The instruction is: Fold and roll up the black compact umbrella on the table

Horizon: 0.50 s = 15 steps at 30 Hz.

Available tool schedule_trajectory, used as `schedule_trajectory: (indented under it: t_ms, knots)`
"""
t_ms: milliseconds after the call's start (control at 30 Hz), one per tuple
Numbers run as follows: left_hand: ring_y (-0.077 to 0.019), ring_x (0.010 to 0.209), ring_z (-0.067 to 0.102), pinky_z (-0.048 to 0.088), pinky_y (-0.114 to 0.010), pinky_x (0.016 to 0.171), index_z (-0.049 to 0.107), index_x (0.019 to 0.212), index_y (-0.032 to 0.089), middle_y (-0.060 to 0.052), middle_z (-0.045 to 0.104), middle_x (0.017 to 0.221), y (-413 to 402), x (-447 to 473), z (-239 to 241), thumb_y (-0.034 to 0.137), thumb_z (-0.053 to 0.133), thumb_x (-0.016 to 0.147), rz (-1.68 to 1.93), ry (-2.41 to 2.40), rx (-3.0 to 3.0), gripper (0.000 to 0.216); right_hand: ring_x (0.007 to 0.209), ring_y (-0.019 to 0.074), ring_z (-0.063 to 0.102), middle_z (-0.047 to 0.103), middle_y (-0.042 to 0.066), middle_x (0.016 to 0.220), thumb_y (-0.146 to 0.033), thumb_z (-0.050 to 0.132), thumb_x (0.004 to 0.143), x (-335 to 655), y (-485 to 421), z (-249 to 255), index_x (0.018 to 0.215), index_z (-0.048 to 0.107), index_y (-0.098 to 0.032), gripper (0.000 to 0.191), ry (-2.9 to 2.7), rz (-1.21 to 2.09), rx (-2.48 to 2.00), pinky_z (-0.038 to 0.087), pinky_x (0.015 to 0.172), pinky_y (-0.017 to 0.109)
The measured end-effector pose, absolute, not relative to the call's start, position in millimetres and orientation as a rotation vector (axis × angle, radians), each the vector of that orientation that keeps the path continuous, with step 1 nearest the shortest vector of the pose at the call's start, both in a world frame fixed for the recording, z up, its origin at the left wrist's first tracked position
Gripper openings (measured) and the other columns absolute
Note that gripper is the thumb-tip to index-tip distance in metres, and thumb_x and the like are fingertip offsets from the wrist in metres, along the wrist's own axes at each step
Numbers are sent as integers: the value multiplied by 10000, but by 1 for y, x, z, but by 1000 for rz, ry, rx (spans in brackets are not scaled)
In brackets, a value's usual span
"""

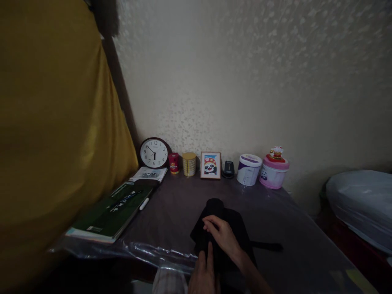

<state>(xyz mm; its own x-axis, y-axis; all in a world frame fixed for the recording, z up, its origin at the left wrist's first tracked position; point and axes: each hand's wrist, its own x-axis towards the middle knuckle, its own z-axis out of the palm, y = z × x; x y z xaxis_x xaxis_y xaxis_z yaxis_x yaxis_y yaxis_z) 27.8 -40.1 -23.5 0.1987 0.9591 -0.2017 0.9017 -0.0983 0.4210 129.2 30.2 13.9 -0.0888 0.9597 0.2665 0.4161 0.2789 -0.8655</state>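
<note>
A black cloth item lies at the table's front edge, with a narrow black strap stretching out to its right. What kind of item it is, I cannot make out. My left hand rests on its near part, index finger stretched forward and flat against the cloth. Above the middle of the cloth, my right hand has thumb and fingertips pressed together in a pinch. Anything between those fingertips is too small and dark to see.
The dark table has a clear plastic cover. On the left are a green book, a white pen and a clock. Along the wall stand a red can, a yellow-lidded tin, a panda picture and white and pink tubs.
</note>
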Motion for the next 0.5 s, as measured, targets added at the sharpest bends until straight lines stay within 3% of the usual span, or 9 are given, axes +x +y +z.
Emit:
schedule_trajectory:
  t_ms: [133,300,500]
  knots:
    - [-263,1136,475,420,-342,905,145,1358,200,-142,358,1363,-40,29,-25,10,392,717,185,1748,2037,712,922,188,571,652,51,931,-303,420,865,149,12,1,868,630,-225,225,-1728,290,-1319,433,861,357]
    - [-267,1134,475,410,-356,917,201,1345,234,-120,389,1349,-42,32,-24,-6,394,699,223,1801,1987,716,1176,195,427,545,44,1213,-303,399,879,169,40,-25,1080,584,-248,279,-1861,180,-1319,366,982,411]
    - [-259,1145,463,401,-344,925,194,1349,229,-111,391,1347,-40,32,-19,-8,398,681,203,1807,1953,738,1186,188,435,553,58,1216,-314,305,901,182,105,-34,1118,573,-221,357,-1973,61,-1371,363,979,418]
